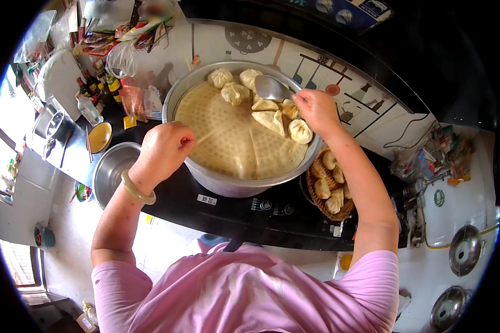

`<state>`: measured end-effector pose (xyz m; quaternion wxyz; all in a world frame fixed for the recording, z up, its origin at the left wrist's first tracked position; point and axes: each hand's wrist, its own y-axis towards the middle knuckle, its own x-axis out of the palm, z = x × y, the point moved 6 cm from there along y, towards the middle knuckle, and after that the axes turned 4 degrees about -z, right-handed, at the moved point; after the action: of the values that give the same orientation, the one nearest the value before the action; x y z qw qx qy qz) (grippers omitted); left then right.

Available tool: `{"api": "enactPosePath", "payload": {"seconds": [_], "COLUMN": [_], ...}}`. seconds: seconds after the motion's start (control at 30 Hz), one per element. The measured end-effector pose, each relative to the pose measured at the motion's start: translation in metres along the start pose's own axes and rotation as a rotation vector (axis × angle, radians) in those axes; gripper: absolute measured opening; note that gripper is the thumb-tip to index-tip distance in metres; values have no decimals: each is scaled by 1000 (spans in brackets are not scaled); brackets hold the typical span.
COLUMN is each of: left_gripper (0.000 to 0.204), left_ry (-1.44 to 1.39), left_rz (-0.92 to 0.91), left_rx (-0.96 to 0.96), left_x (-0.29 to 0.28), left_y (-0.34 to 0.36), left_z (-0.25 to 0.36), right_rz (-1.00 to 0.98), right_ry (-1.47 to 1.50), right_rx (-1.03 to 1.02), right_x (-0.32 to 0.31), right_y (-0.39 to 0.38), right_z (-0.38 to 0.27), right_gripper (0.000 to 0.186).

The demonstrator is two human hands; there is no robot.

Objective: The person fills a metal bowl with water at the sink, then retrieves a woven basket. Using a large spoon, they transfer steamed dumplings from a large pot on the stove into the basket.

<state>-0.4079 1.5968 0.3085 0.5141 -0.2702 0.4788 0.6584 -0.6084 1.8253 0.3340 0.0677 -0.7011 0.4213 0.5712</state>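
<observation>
A large round metal steamer (232, 187) stands in front of me, its bottom covered by a wet, tan dotted liner (219, 136). Pleated steamed buns (235, 94) and folded triangular ones (270, 122) sit along its far and right sides. My right hand (318, 112) grips a broad metal spoon (272, 87) over the far right rim, its blade reaching in among the buns. Over the left rim is my left hand (166, 145), fingers curled into a loose fist with nothing visible in it. A pale bangle (136, 190) circles that wrist.
A wicker basket (321, 198) of browned buns stands right of the steamer. At the left are a metal basin (108, 173), a yellow bowl (100, 137), chopsticks (89, 145) and several bottles (89, 108). A dark range hood (405, 61) overhangs the far right.
</observation>
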Motion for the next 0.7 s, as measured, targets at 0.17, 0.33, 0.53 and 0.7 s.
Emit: {"api": "enactPosePath", "payload": {"seconds": [0.17,0.33,0.53,0.7], "left_gripper": [8,7,13,26], "left_ry": [-4,-30,-18,251], "left_rz": [17,62,169,618], "left_rx": [22,-14,-114,6], "left_x": [5,-2,-25,-54], "left_y": [5,4,14,30], "left_z": [-9,-22,-56,-90], "right_rz": [15,-36,-80,-86], "right_ry": [-119,-187,-119,138], "right_rx": [-77,-90,-39,18], "right_x": [28,57,71,72], "right_y": [31,53,65,74], "right_z": [-7,-6,-4,11], "right_gripper": [22,23,22,24]}}
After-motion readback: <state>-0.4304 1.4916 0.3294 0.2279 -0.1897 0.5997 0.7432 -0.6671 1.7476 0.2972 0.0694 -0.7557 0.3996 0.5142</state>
